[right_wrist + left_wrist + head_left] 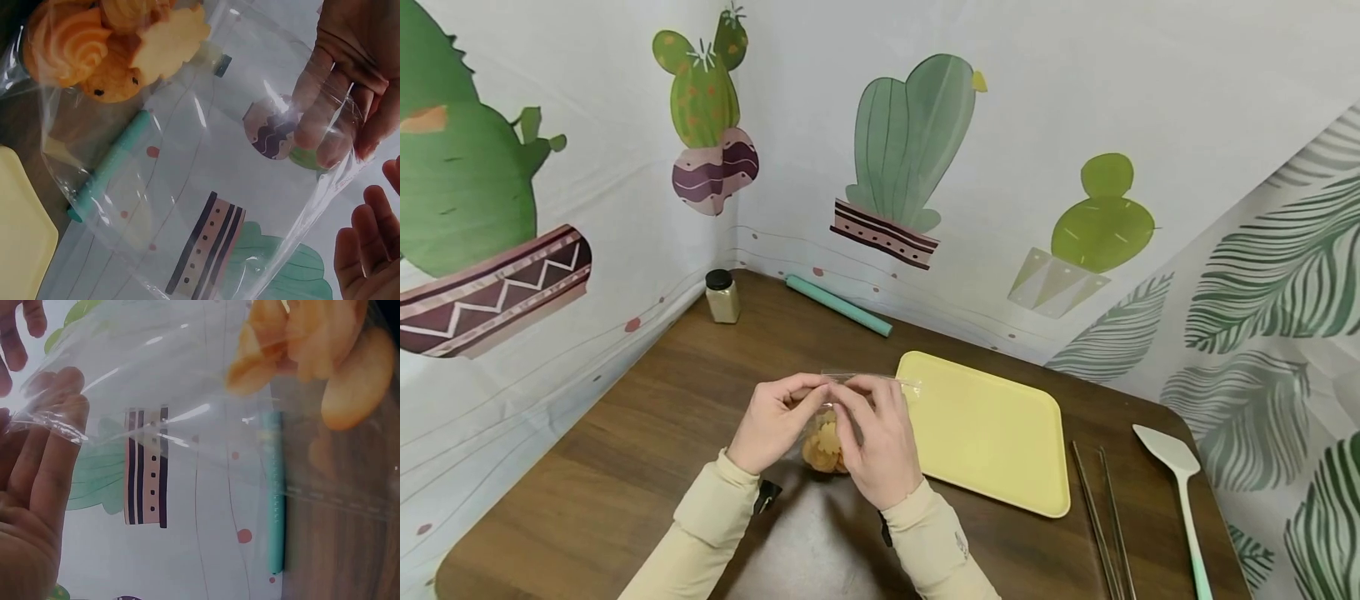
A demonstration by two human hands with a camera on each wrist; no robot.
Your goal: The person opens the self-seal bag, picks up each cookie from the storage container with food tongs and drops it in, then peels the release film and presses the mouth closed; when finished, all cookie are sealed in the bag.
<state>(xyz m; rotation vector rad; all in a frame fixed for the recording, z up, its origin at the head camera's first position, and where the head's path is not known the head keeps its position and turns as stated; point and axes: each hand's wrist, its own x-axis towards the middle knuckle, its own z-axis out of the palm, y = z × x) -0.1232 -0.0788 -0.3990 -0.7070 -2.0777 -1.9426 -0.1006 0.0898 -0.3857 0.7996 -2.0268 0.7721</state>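
Note:
A clear plastic bag (pixel 187 125) with several golden cookies (pixel 824 443) at its bottom hangs upright between the two hands. My left hand (pixel 778 423) pinches the bag's top edge, its fingers visible through the plastic in the right wrist view. Beside it, my right hand (pixel 880 433) is at the same edge, thumb and forefinger close together on the plastic. The fingertips of both hands nearly meet. In the left wrist view the cookies (pixel 359 378) show at the upper right, while the right hand's (pixel 22 337) other fingers stand apart from the film.
A yellow tray (pixel 992 433) lies right of the hands. Farther right are a pair of metal rods (pixel 1097 517) and a pale spatula (pixel 1176 458). A black-lidded jar (pixel 722 297) and a teal stick (pixel 838 306) are at the back of the wooden table (pixel 595 475).

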